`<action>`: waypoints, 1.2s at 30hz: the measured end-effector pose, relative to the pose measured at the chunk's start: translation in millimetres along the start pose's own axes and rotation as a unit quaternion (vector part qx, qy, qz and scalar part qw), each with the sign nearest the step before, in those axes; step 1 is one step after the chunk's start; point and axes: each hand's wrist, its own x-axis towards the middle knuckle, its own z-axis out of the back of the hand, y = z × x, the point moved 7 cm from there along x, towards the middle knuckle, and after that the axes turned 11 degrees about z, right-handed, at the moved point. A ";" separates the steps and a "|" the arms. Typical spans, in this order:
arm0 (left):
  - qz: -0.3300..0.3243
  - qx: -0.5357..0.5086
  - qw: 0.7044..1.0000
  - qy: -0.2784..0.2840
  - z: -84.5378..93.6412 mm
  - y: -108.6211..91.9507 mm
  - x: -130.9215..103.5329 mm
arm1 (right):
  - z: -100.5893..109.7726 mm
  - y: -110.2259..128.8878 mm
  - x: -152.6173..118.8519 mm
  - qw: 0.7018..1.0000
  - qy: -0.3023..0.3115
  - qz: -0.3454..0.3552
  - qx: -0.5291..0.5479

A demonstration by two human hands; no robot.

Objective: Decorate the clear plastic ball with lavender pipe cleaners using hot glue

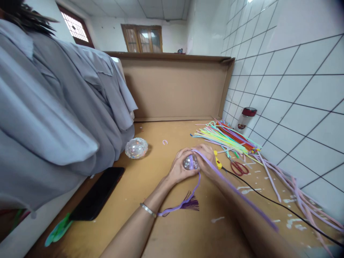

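A clear ball (186,164) with a purple band around it sits between my two hands above the table. My left hand (177,167) wraps around its left side and underside. At the ball's upper right, my right hand (206,157) is closed against the ball and a long purple fuzzy strip (228,184); its fingertips are partly hidden. The strip trails back over my right forearm. Below the ball, a thinner purple cord (177,208) curves down to a dark purple tassel (191,202) lying on the table.
A faceted clear bowl (136,148) stands left, near a person in a grey garment (80,93). A black phone-like slab (98,193) lies closer. Right are colourful pipe cleaners (228,136), red-handled scissors (239,167), a yellow corded tool (218,162) and a red-lidded jar (245,118).
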 end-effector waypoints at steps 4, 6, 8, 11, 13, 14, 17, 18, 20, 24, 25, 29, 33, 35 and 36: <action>-0.003 -0.008 1.000 -0.012 2.3 0.4 -0.1 | 7.5 -16.4 -1.1 0.990 0.042 -0.082 -0.108; 0.007 -0.011 1.000 -0.014 3.6 1.5 0.4 | 14.9 -38.2 -8.3 0.954 0.105 -0.196 -0.203; 0.020 -0.018 1.000 -0.014 4.7 2.8 0.8 | 18.2 -59.7 -20.9 0.895 0.206 -0.294 -0.265; 0.039 -0.028 0.999 -0.017 6.2 5.3 0.9 | 11.6 -80.7 -41.2 0.826 0.336 -0.372 -0.257; 0.049 -0.031 0.998 -0.021 7.0 6.8 0.8 | 5.8 -86.9 -48.7 0.811 0.365 -0.388 -0.241; 0.053 -0.032 0.998 -0.022 7.3 7.2 0.7 | 4.1 -88.6 -50.3 0.811 0.362 -0.393 -0.237; 0.058 -0.039 0.997 -0.025 8.2 8.2 0.7 | 4.0 -91.3 -53.0 0.816 0.330 -0.420 -0.220; 0.062 -0.042 0.997 -0.025 8.3 9.1 0.8 | 5.4 -91.6 -53.5 0.816 0.322 -0.430 -0.214; 0.072 -0.050 0.996 -0.026 9.0 11.6 1.2 | 10.4 -91.7 -52.4 0.818 0.301 -0.445 -0.204; 0.088 -0.060 0.994 -0.031 10.2 15.7 1.7 | 28.8 -88.9 -40.6 0.841 0.217 -0.450 -0.208; 0.090 -0.062 0.994 -0.032 10.5 15.9 1.8 | 33.7 -87.3 -36.8 0.846 0.196 -0.447 -0.216; 0.095 -0.066 0.993 -0.034 11.5 15.0 1.6 | 44.9 -76.5 -21.7 0.864 0.157 -0.414 -0.239; 0.104 -0.065 0.992 -0.031 11.4 14.1 0.7 | 44.1 -64.0 -12.6 0.885 0.157 -0.374 -0.229; 0.111 -0.065 0.991 -0.029 10.9 14.2 0.2 | 43.2 -59.3 -10.4 0.892 0.156 -0.361 -0.222; 0.116 -0.068 0.991 -0.028 10.7 14.4 -0.1 | 43.1 -57.5 -9.6 0.894 0.155 -0.357 -0.221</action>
